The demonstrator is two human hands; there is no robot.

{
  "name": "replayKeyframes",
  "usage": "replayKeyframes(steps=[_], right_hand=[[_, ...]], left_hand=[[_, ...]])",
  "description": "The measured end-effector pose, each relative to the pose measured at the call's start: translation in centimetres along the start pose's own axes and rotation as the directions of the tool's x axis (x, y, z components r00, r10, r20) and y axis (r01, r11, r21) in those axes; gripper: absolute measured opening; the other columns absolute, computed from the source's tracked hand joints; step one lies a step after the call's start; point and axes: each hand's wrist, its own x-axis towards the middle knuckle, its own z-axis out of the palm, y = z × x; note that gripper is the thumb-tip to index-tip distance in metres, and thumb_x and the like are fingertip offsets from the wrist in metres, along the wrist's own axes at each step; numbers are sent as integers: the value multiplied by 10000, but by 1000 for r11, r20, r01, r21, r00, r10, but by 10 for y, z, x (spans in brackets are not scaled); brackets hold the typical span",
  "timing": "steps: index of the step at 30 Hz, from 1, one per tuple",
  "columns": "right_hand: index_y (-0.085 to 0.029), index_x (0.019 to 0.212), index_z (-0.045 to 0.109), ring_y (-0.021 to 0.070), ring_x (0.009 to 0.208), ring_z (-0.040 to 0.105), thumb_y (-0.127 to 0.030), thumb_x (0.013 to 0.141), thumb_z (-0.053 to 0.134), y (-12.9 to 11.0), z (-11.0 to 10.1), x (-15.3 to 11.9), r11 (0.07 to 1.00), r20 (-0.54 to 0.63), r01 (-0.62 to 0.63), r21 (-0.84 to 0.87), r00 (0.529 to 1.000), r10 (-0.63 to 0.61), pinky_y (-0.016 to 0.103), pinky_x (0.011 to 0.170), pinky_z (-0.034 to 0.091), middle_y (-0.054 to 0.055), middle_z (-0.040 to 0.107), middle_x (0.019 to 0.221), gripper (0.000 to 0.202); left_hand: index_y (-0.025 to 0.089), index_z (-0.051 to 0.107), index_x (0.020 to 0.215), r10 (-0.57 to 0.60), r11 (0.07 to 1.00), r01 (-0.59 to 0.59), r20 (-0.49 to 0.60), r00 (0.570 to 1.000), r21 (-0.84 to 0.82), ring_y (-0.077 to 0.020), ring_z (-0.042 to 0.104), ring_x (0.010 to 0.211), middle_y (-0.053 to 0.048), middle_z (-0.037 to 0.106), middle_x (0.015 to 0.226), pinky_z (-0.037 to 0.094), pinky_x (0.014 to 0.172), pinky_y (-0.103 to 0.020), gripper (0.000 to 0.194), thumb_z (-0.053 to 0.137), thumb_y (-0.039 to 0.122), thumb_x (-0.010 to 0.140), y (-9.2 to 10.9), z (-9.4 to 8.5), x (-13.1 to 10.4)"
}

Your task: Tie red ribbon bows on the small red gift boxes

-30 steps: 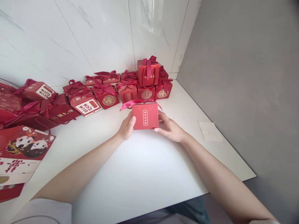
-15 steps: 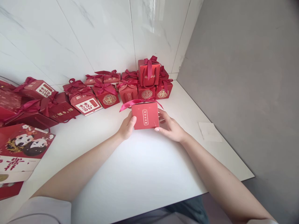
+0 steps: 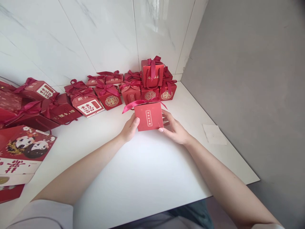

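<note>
Between my hands, over the white table, is a small red gift box [image 3: 149, 116] with a pale vertical line of characters on its front. A magenta ribbon [image 3: 131, 105] on its top trails out to the left. My left hand [image 3: 130, 128] grips its left side, thumb on the front face and the other fingers mostly hidden. At its lower right corner, the thumb of my right hand [image 3: 175, 128] touches the box, with its fingers curled along the right side, their tips partly hidden.
Behind it, several ribboned red boxes stand along the marble-patterned wall [image 3: 107, 35], one box [image 3: 152, 74] stacked on top. More boxes and a printed red package [image 3: 28, 143] crowd the left. A pale square sheet [image 3: 214, 134] lies near the right table edge.
The gift box has risen a little and tilted slightly, its right side now higher. Both hands keep their places on it.
</note>
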Motion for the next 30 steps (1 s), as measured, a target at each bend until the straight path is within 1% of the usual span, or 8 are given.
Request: replayKeyframes(steps=[8, 13, 15, 17, 20, 24, 28, 30], right_hand=[[-306, 1521, 220, 258, 1146, 577, -531, 932, 552, 1, 1, 0, 999, -3, -9, 42, 1000, 9, 476, 986, 490, 122, 405, 1499, 713], [-287, 1508, 246, 305, 1234, 501, -563, 790, 724, -8, 15, 1, 995, -294, -77, -70, 954, 53, 487, 962, 515, 148, 381, 1477, 905], [-284, 1515, 231, 337, 1277, 459, -579, 749, 754, -11, 21, 1, 980, -403, -138, -146, 913, 69, 520, 969, 510, 160, 380, 1466, 973], [-276, 1521, 217, 352, 1318, 419, -583, 765, 738, -13, 26, 1, 967, -455, -157, -200, 889, 50, 550, 1008, 481, 168, 376, 1460, 968], [-258, 1525, 202, 344, 1363, 382, -542, 823, 701, -18, 29, 0, 966, -433, -80, -245, 901, -35, 551, 1086, 421, 171, 366, 1468, 907], [-273, 1542, 137, 320, 1377, 392, -484, 914, 606, -27, 27, -2, 980, -336, 20, -198, 938, -87, 546, 1106, 410, 151, 380, 1492, 812], [-290, 1511, 267, 311, 1398, 380, -517, 941, 551, -29, 19, -2, 993, -269, -47, -104, 963, 17, 541, 1129, 391, 106, 355, 1542, 676], [-303, 1525, 236, 307, 1378, 420, -545, 940, 540, -26, 15, -1, 991, -227, -137, -5, 965, 133, 536, 1127, 399, 83, 346, 1561, 702]], left_hand=[[196, 459, 1417, 23, 1000, -23, -84, 996, -1, -310, 434, 1383, -106, 531, 1438, 361, 1156, -447, 716, 349, 702, 922, 10, 6, 1], [201, 436, 1354, -42, 998, 28, -247, 968, -61, -289, 604, 1190, -129, 628, 1265, 487, 1029, -475, 600, 548, 580, 903, 10, 11, 2], [218, 345, 1432, -65, 994, 43, -222, 973, -100, -281, 620, 1161, -137, 615, 1272, 501, 1011, -485, 699, 628, 526, 871, 11, 15, 1], [243, 230, 1513, -22, 994, 11, -105, 994, -105, -291, 574, 1234, -154, 530, 1393, 466, 1058, -490, 841, 673, 496, 845, 14, 20, -1], [256, 186, 1538, 46, 990, -41, 39, 998, -132, -320, 503, 1317, -148, 422, 1507, 443, 1086, -486, 893, 677, 512, 836, 20, 24, -3], [205, 402, 1405, 7, 981, -6, 7, 1000, -193, -329, 513, 1305, -132, 528, 1423, 470, 1057, -475, 627, 584, 530, 900, 26, 24, -2], [191, 461, 1356, -28, 976, 28, 3, 1000, -218, -329, 509, 1309, -119, 548, 1408, 435, 1090, -489, 555, 571, 508, 914, 27, 21, 0], [193, 469, 1364, -20, 978, 24, 24, 1000, -209, -324, 491, 1325, -111, 538, 1419, 413, 1111, -483, 546, 567, 495, 919, 27, 20, 1]])
